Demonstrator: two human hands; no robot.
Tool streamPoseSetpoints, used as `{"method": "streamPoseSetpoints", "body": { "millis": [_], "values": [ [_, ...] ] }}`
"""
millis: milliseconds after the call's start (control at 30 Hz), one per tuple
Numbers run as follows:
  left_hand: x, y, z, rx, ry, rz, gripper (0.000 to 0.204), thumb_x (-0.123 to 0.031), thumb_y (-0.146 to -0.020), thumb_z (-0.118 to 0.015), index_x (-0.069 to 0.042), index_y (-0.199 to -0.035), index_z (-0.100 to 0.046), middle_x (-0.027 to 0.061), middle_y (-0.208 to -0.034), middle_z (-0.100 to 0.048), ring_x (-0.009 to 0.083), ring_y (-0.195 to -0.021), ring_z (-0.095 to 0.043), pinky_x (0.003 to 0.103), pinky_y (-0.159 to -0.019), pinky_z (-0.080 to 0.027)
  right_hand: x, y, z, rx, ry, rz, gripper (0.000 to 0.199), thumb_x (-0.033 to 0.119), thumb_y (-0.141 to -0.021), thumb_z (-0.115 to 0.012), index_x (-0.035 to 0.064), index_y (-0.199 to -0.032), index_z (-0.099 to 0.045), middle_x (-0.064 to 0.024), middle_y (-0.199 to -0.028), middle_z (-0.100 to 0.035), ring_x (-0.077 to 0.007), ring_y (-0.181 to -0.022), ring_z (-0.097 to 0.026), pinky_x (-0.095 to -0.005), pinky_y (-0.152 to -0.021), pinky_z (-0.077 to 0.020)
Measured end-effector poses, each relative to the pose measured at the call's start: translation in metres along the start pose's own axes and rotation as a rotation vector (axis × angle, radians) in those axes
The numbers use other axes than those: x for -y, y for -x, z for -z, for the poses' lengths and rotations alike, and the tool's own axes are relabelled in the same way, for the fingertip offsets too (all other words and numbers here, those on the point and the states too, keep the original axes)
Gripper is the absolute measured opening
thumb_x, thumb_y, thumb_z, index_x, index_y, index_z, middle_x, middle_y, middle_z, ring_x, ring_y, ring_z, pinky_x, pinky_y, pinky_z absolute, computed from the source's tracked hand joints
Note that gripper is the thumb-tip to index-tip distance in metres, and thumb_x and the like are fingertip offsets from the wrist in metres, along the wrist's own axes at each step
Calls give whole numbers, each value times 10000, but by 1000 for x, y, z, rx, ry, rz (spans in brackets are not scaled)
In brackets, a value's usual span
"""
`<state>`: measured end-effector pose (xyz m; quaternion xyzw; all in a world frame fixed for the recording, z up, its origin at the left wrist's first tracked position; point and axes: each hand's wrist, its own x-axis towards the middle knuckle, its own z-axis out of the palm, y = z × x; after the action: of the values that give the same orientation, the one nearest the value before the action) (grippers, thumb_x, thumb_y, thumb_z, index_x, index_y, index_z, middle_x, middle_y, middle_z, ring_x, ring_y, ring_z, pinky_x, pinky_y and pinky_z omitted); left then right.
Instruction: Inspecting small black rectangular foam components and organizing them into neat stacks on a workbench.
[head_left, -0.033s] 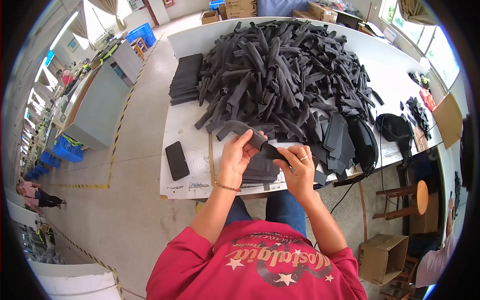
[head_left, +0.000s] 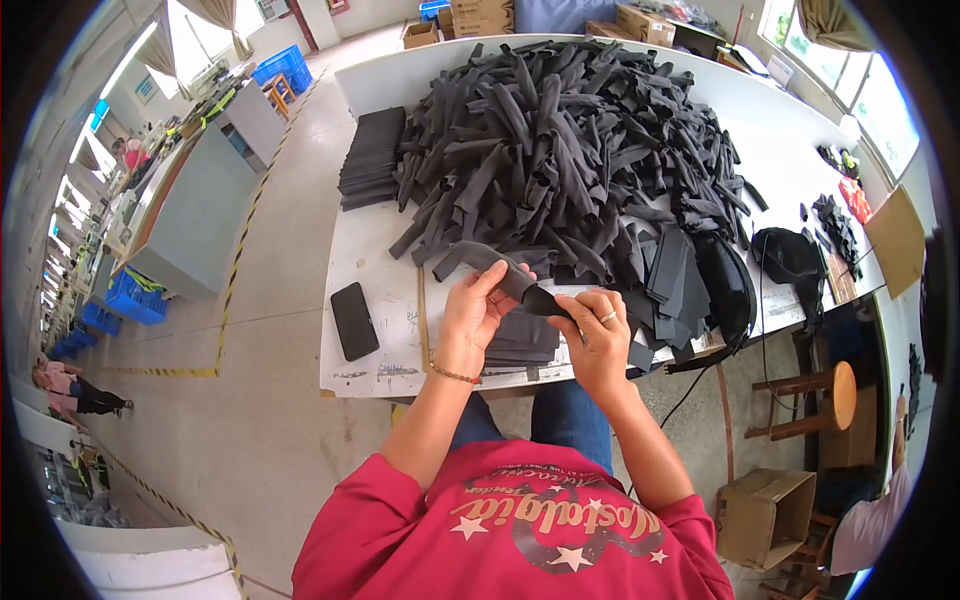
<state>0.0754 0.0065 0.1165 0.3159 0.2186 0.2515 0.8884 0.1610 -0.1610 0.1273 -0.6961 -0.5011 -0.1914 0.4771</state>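
The held cloth strip (head_left: 513, 284) is plain charcoal grey, nearly black at its right end; the cloth heap (head_left: 560, 150) is charcoal too. The surface (head_left: 365, 245) is white with dark scuffs, the phone (head_left: 355, 321) black. The shirt (head_left: 400, 530) is crimson with pale stars, the jeans (head_left: 575, 425) blue. Floor tape (head_left: 224, 318) shows yellow-and-black stripes. The stool seat (head_left: 845, 395) is orange-brown.

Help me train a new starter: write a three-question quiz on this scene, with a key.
1. What do the left hand and right hand both hold?
A) a blue crate
B) a dark fabric piece
C) a cardboard box
2. True or false: the black phone lies on the white table, left of both hands.
3. Fill in: the ring is on the ____ hand.
Key: 1. B; 2. true; 3. right.
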Motion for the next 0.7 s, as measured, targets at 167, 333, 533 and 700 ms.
{"method": "streamPoseSetpoints", "body": {
  "millis": [167, 333, 533, 700],
  "values": [
    [3, 3, 1, -3, 6, 24, 222, -127, -931, -630, 33, -1081, -596, 185, -1063, -676, 252, -947, -688, 353, -852, -576, -2, -4, -2, -103, 249, 181, 305, 60, -660, -774, 69, -953, -690, -20, -888, -584, -247, -843, -572, -395, -775, -451],
    [12, 17, -14, 48, -81, -90, 201, -121, -930, -629, 24, -1066, -602, 184, -1076, -675, 243, -971, -680, 366, -839, -578, 8, -7, -11, -87, 299, 162, 354, 82, -680, -765, 56, -1019, -668, -18, -917, -580, -234, -852, -577, -375, -793, -430],
    [10, 17, -12, 79, -68, -176, 252, -117, -931, -630, 15, -1126, -540, 162, -1069, -667, 253, -984, -670, 397, -838, -578, 9, -3, -13, -92, 260, 72, 351, 93, -691, -780, 72, -1031, -698, -23, -897, -599, -235, -836, -574, -383, -805, -420],
    [1, 13, -9, 152, -85, -142, 248, -132, -942, -612, 5, -1136, -539, 177, -1093, -662, 267, -1024, -661, 431, -866, -573, 0, -10, -7, -96, 249, 177, 341, 67, -669, -769, 71, -1001, -691, 2, -906, -599, -192, -829, -592, -356, -777, -429]
  ]
}}
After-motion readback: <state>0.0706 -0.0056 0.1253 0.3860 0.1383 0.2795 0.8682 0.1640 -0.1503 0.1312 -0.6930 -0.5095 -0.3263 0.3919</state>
